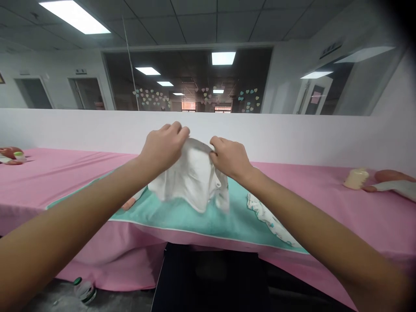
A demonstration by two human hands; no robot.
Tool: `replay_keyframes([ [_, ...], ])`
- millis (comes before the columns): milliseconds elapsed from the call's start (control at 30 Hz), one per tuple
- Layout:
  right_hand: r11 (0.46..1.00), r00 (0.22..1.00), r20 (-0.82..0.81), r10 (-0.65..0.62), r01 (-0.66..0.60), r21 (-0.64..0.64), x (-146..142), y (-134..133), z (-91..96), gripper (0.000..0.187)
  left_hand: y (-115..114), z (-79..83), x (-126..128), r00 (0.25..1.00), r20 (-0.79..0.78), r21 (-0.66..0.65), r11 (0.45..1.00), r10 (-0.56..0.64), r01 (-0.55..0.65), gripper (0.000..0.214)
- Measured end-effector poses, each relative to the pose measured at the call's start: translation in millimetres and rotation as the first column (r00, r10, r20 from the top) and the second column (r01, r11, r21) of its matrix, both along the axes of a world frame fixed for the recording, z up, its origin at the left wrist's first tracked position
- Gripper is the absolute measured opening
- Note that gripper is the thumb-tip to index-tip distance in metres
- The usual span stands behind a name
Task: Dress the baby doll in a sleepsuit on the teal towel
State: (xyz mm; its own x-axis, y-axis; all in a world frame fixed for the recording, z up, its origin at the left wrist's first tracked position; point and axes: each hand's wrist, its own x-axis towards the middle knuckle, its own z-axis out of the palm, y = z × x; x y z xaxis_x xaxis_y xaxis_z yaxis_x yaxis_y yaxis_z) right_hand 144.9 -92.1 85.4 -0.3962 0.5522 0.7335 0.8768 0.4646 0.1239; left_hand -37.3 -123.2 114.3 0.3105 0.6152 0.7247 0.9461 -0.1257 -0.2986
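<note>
Both my hands hold up a small white garment (191, 177) above a teal mat (182, 216) on the pink-covered table (65, 173). My left hand (164, 145) pinches the garment's top edge on the left, fingers closed. My right hand (229, 156) grips the top edge on the right, also closed. The cloth hangs down between them, its lower part blurred. A patterned white cloth (273, 221) lies on the mat under my right forearm. Something pinkish (130, 203) peeks out beneath my left forearm.
A white partition wall runs behind the table. At the far right lie a cream bottle (356, 178) and a doll-like figure (393, 181); another doll-like object (11, 155) lies far left. A dark chair (211, 277) stands below the table edge, a bottle (85, 290) on the floor.
</note>
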Motion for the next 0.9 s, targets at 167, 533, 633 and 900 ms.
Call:
replay_keyframes([
  [167, 0.997, 0.994, -0.081, 0.076, -0.073, 0.037, -10, -8, 15.8, 0.022, 1, 3.7, 31, 0.993, 0.079, -0.003, 0.996, -0.091, 0.092, 0.032],
  [533, 0.875, 0.911, -0.319, 0.262, -0.364, -0.319, -24, 1, -25.0, 0.018, 16, 4.2, 25, 0.953, 0.254, -0.101, 0.975, -0.165, 0.196, 0.026],
  [633, 0.912, 0.946, -0.258, 0.195, -0.271, -0.308, -21, 12, -31.0, 0.019, 15, 3.8, 14, 0.99, 0.116, -0.148, 0.984, -0.08, 0.096, 0.028],
  [900, 0.945, 0.997, -0.06, 0.046, -0.063, -0.322, 18, 47, -46.9, 0.017, 31, -3.5, -33, 0.994, 0.057, -0.228, 0.971, 0.09, -0.075, 0.032],
])
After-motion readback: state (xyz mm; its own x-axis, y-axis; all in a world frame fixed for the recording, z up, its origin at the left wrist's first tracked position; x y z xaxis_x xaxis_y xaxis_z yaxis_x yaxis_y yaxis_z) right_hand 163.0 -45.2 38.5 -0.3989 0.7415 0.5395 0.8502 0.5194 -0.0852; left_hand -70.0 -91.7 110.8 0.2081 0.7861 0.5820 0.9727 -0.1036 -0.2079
